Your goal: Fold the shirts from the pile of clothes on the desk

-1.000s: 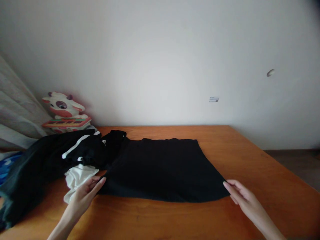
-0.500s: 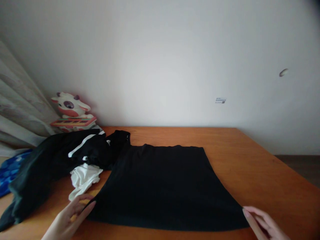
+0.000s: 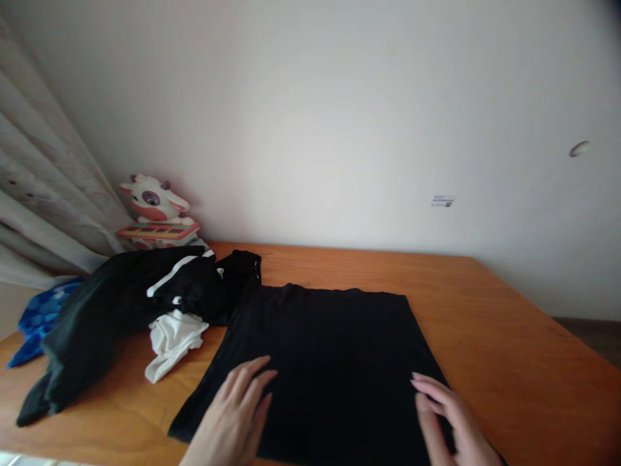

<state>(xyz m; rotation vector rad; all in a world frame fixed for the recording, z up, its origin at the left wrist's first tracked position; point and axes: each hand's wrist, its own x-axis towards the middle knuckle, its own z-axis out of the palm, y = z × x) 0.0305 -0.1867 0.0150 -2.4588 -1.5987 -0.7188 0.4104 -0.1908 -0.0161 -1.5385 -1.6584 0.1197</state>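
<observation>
Moved inward since half a second ago: left hand (image 3: 237, 414) off the near left corner of the flat black fabric garment (image 3: 320, 336) and onto its top, right hand (image 3: 446, 421) likewise in from the near right corner.

Left hand now palm down on the cloth, open and flat, fingers straight and only slightly apart, pointing toward the far edge. Right hand open too, palm down, fingers loosely together, lying on the garment's near right part close by its right hem. Nothing gripped in either; pressing or merely resting, cannot tell. Both wrists cut off at the bottom of the view.

Near left corner of the garment now uncovered and lying flat. Garment itself spread smooth as a rough rectangle on the orange-brown wooden table (image 3: 495, 323), close to the near edge, about midway between left and right edges, in much the same place as before.

Just beside its left hem, a crumpled white cloth (image 3: 169, 340). Behind that, touching the garment's far left corner, a heap of dark clothes with a white stripe (image 3: 121, 301), stretching toward the left edge. At that left edge, a blue patterned cloth (image 3: 41, 317). At the far left corner, against the white wall (image 3: 310, 116), a white-and-pink plastic cow toy (image 3: 155, 210), with a pale pleated curtain (image 3: 43, 194) to its left. On the wall farther right, a small printed label (image 3: 441, 201).
</observation>
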